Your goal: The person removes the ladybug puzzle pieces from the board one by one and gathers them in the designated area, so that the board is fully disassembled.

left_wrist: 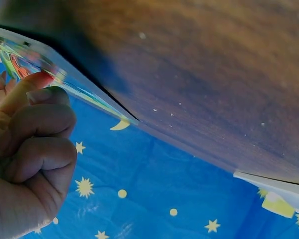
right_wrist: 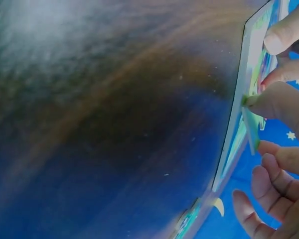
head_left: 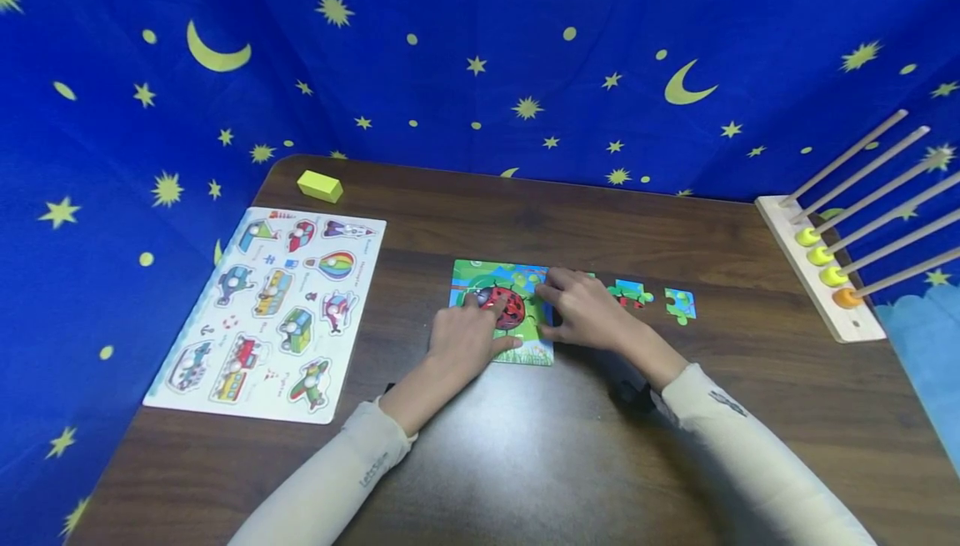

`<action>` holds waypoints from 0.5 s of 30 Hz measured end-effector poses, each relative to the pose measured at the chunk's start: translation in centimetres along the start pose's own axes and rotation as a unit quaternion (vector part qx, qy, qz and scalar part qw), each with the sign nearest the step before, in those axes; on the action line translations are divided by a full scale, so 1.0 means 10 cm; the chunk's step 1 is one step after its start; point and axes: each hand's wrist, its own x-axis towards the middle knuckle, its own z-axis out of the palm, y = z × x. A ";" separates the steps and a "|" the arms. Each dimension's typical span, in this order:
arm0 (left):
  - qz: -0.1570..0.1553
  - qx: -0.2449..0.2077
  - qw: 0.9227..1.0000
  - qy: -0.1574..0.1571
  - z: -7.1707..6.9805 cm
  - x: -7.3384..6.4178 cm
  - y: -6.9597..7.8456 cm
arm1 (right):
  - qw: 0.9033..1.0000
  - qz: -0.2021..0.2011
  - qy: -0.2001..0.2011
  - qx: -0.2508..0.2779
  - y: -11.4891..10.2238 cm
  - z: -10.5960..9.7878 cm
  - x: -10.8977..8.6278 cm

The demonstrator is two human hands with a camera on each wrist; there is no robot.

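Observation:
A ladybug jigsaw puzzle (head_left: 531, 353) in a flat board lies mid-table in the head view. My left hand (head_left: 463, 339) lies over its left half, index fingertip pressing on the picture and thumb stretched along the lower part. The left wrist view shows its other fingers (left_wrist: 42, 119) curled, with nothing in them. At the puzzle's right edge, my right hand (head_left: 592, 308) pinches a green puzzle piece (right_wrist: 251, 128), which stands tilted over the board in the right wrist view. Right of that hand lie loose puzzle pieces (head_left: 632, 291), and another piece (head_left: 681, 304) sits farther right.
To the left lies a white vehicle peg board (head_left: 285, 379), a yellow block (head_left: 320, 186) beyond its top edge. A wooden rack (head_left: 817, 279) with upright rods and several beads stands at the far right. Behind the table (head_left: 480, 221) hangs a blue star-patterned cloth (head_left: 450, 46).

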 end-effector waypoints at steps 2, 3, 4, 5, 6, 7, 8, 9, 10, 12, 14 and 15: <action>0.001 0.001 1.000 -0.002 0.00 0.00 0.00 | 1.000 0.000 0.007 0.004 0.01 0.01 -0.02; 0.001 0.002 1.000 -0.003 0.00 0.00 0.00 | 1.000 0.000 0.010 0.006 0.01 0.01 -0.02; 0.002 0.003 1.000 -0.002 0.00 0.00 0.00 | 1.000 -0.001 0.012 0.006 0.01 0.02 -0.03; 0.003 0.003 1.000 -0.001 0.00 0.00 0.00 | 1.000 -0.002 0.013 0.005 0.01 0.02 -0.03; 0.003 0.004 1.000 -0.001 0.00 0.00 0.00 | 1.000 -0.004 0.013 0.004 0.01 0.02 -0.04; 0.004 0.004 1.000 0.000 0.00 0.00 0.00 | 1.000 -0.005 0.012 0.003 0.01 0.02 -0.04; 0.005 0.004 1.000 -0.001 0.00 0.00 0.00 | 1.000 -0.004 0.008 0.004 0.01 0.01 -0.05; 0.005 0.004 1.000 -0.002 0.00 0.00 0.00 | 1.000 -0.002 0.002 0.006 0.01 0.01 -0.05; 0.006 0.003 1.000 -0.003 0.00 0.01 0.00 | 1.000 0.000 -0.005 0.010 0.01 0.00 -0.04; 0.007 0.003 1.000 -0.006 0.00 0.01 0.00 | 1.000 0.008 -0.023 0.020 0.01 -0.03 -0.01; 0.007 0.002 1.000 -0.010 0.00 0.01 0.00 | 0.998 0.017 -0.051 0.034 0.02 -0.06 0.03; 0.008 0.002 1.000 -0.011 0.01 0.02 0.00 | 0.997 0.020 -0.064 0.038 0.03 -0.07 0.06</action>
